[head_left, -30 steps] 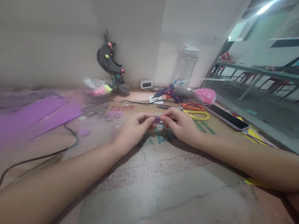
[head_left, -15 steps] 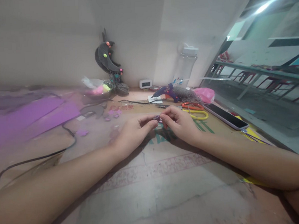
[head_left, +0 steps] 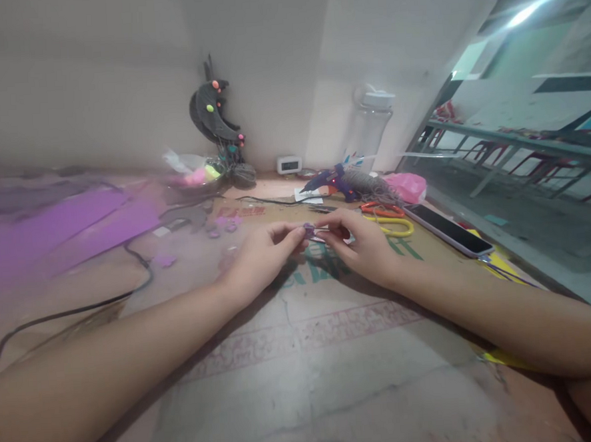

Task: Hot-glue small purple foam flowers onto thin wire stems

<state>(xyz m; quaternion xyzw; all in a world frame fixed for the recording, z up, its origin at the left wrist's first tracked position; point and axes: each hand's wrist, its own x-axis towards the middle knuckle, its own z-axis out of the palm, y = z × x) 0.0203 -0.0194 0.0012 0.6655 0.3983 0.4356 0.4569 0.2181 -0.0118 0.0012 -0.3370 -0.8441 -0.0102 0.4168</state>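
Observation:
Between the thumb and fingers of my left hand (head_left: 272,249) is a small curled purple piece (head_left: 309,231), possibly a paper or foam flower. My right hand (head_left: 359,244) is closed on a thin shiny two-pronged tool (head_left: 320,239), its tips touching or right beside the purple piece. The kind of tool is too small to make out, and its other end is hidden by the fingers. Both hands are just above the cardboard (head_left: 295,214). Several loose purple flower shapes (head_left: 230,225) lie to the left of my left hand, one of them (head_left: 164,261) farther out.
Behind my hands are a glue gun (head_left: 330,179), grey yarn (head_left: 366,183), orange-handled scissors (head_left: 382,209) and yellow-handled scissors (head_left: 396,226). A phone (head_left: 449,230) lies right. A black cord (head_left: 100,303) and purple sheets (head_left: 90,223) are left. A bottle (head_left: 370,130), small clock (head_left: 289,165) and dark crescent ornament (head_left: 211,113) stand behind.
My right fingers have drawn slightly away from the left ones. The purple piece and the thin prongs now show more plainly. My left hand keeps its pinch.

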